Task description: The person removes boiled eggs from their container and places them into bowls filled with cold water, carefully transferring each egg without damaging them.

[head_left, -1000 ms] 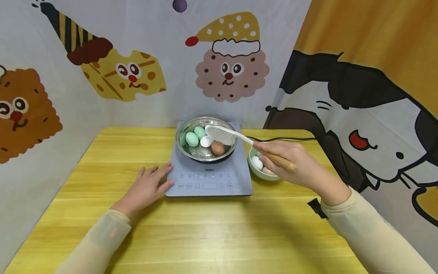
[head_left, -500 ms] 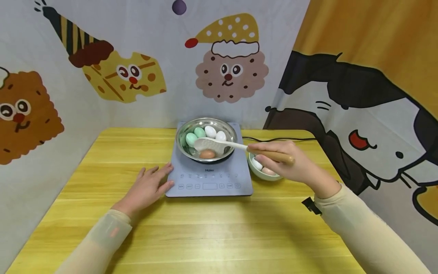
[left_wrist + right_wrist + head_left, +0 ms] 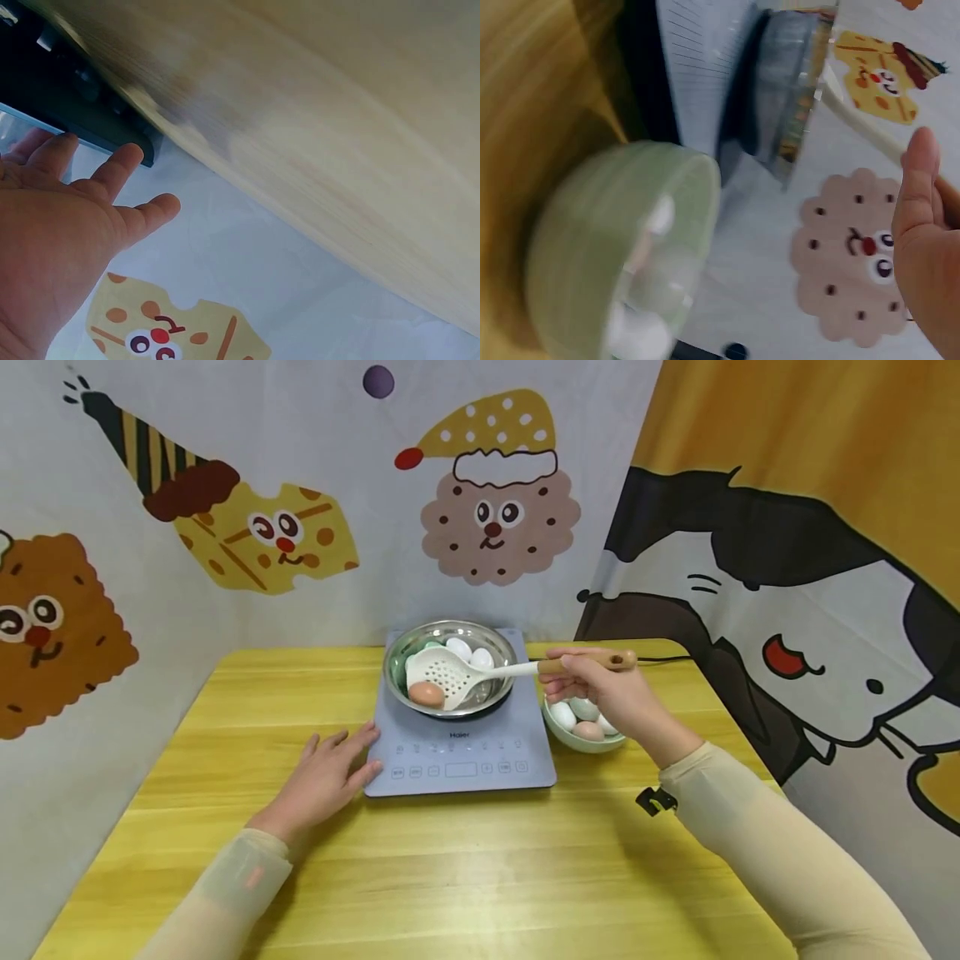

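My right hand (image 3: 603, 693) grips the wooden handle (image 3: 585, 662) of a white slotted spoon (image 3: 444, 673). The spoon's perforated head is inside a shiny steel pan (image 3: 507, 652). A brown egg (image 3: 427, 694) lies at the head's front left edge; whether it rests on the head or against it I cannot tell. Behind the head sit two white eggs (image 3: 482, 658), and green eggs (image 3: 433, 645) are mostly hidden by it. With fingers spread, my left hand (image 3: 318, 781) touches the left edge of the induction cooker (image 3: 459, 787) under the pan.
A pale green bowl (image 3: 581, 743) holding several white and brownish eggs (image 3: 588, 731) stands right of the cooker, below my right hand. A black cord (image 3: 667, 658) runs along the back of the wooden table (image 3: 420, 877). Printed cloth hangs behind and beside it.
The spoon's head has moved left and forward in the pan, turning its holes upward. The brown egg has shifted left with it. My right hand has moved slightly left; my left hand stays put.
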Demonstrator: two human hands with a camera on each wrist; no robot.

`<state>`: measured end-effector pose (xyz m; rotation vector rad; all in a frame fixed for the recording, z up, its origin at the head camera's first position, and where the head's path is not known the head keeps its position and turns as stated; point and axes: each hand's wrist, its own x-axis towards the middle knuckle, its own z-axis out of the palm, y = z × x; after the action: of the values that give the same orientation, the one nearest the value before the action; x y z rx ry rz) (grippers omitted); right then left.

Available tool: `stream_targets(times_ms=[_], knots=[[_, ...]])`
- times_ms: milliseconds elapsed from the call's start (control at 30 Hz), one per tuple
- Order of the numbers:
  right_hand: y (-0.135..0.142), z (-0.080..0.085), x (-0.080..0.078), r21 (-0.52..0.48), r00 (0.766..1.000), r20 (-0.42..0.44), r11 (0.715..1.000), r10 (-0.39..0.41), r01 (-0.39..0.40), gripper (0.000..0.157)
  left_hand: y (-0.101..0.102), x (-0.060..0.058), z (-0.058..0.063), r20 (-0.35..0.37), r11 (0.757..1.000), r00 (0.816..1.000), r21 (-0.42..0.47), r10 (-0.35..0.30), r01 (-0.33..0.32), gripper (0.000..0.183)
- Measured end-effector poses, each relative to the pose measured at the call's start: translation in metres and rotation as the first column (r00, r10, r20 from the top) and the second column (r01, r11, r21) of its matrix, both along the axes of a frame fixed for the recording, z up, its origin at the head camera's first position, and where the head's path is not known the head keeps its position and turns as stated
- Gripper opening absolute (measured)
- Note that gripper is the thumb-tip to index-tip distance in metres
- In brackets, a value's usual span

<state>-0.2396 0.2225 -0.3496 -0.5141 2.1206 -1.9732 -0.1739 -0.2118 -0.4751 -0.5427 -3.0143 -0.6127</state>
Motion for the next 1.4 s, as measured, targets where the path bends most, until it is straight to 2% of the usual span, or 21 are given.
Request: stream_targets(times_ms=[67, 133, 200, 267, 467, 667, 800, 933, 1067, 1200, 1300, 1400], knots=[[0.001, -0.005, -0.005, -0.089, 0.99, 0.139, 0.995, -0.029, 0.042, 0.035, 0.0, 0.0, -0.001, 0.001, 1.0, 1.0, 0.0, 0.002, -0.002, 0.062], [0.002, -0.009, -0.007, -0.157, 0.972, 0.233, 0.984, -0.042, 0.08, 0.032, 0.0, 0.0, -0.003, 0.001, 1.0, 1.0, -0.001, 0.003, -0.003, 0.062], [0.004, -0.01, -0.007, -0.205, 0.958, 0.285, 0.973, -0.043, 0.105, 0.029, 0.0, 0.0, -0.004, -0.001, 1.0, 1.0, -0.003, 0.005, -0.005, 0.062], [0.006, -0.008, -0.006, -0.237, 0.955, 0.293, 0.964, -0.043, 0.117, 0.028, 0.0, 0.0, -0.004, -0.006, 1.0, 1.0, -0.002, 0.007, -0.007, 0.062], [0.022, 0.004, 0.009, -0.298, 0.96, 0.269, 0.941, -0.078, 0.16, 0.027, 0.001, 0.0, -0.001, -0.012, 1.0, 1.0, 0.005, 0.004, -0.004, 0.062], [0.051, 0.017, 0.046, -0.296, 0.979, 0.155, 0.939, -0.134, 0.175, 0.029, 0.003, 0.002, 0.001, 0.003, 1.0, 1.0, 0.014, 0.004, -0.004, 0.062], [0.075, 0.019, 0.072, -0.295, 0.97, 0.125, 0.926, -0.206, 0.235, 0.031, 0.002, 0.001, -0.001, 0.002, 1.0, 1.0, 0.019, 0.005, -0.005, 0.063], [0.099, 0.014, 0.094, -0.334, 0.957, 0.099, 0.897, -0.272, 0.289, 0.032, 0.001, 0.002, -0.002, 0.0, 1.0, 1.0, 0.026, 0.002, -0.002, 0.064], [0.115, 0.005, 0.113, -0.35, 0.928, 0.074, 0.862, -0.365, 0.367, 0.03, 0.001, 0.003, -0.001, 0.008, 0.999, 1.0, 0.034, 0.001, -0.001, 0.063], [0.12, -0.003, 0.13, -0.283, 0.871, 0.044, 0.83, -0.489, 0.48, 0.028, 0.002, 0.003, 0.0, 0.015, 0.999, 1.0, 0.041, 0.003, -0.003, 0.063], [0.119, -0.007, 0.139, -0.217, 0.833, 0.008, 0.812, -0.553, 0.541, 0.028, 0.001, 0.003, 0.001, 0.02, 0.999, 1.0, 0.041, 0.004, -0.005, 0.063], [0.116, -0.01, 0.145, -0.203, 0.817, -0.007, 0.801, -0.577, 0.564, 0.028, 0.001, 0.002, 0.0, 0.023, 0.999, 1.0, 0.038, 0.005, -0.006, 0.062]])
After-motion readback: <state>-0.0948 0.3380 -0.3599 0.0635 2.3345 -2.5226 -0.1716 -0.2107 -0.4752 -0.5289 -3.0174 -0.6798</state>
